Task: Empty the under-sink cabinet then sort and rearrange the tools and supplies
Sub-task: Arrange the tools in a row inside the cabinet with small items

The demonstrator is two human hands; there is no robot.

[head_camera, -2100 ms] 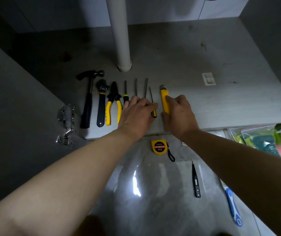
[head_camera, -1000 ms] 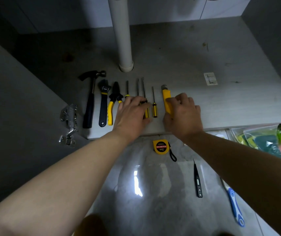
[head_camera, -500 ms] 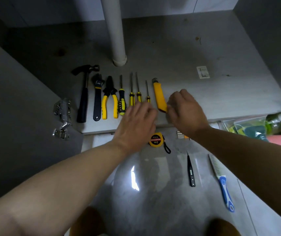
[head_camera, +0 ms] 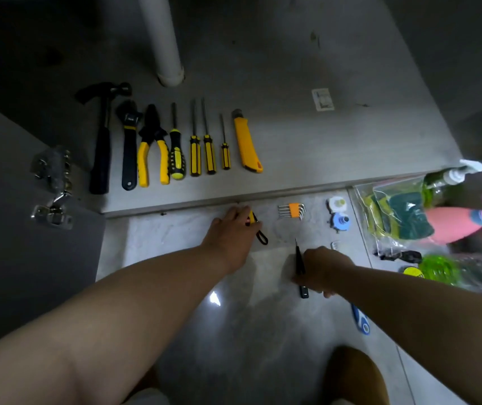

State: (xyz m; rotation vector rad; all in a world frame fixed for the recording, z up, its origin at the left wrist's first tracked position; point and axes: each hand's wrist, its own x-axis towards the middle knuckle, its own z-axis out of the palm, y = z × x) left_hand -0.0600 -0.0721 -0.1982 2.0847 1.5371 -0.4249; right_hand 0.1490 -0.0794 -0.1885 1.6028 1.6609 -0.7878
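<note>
Meanwhile, left hand point(head_camera: 229, 229) grips tape measure point(head_camera: 252, 216), label hidden.

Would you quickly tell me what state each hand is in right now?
Left hand: fingers curled over the yellow tape measure, gripping it.
Right hand: closed, gripping the black pen-shaped tool.

A white drain pipe point(head_camera: 160, 39) stands upright on the grey cabinet base point(head_camera: 292, 54). Right of the pipe and nearer the camera, 1 small pale sticker point(head_camera: 323, 99) lies flat on that base (its print is too small to read). Left of the pipe and nearer, a grey door point(head_camera: 14, 244) stands open, carrying 2 metal hinges point(head_camera: 52, 214). Nearer than the pipe, glossy floor tiles point(head_camera: 175, 238) show 1 bright glare spot point(head_camera: 215, 298).
</note>
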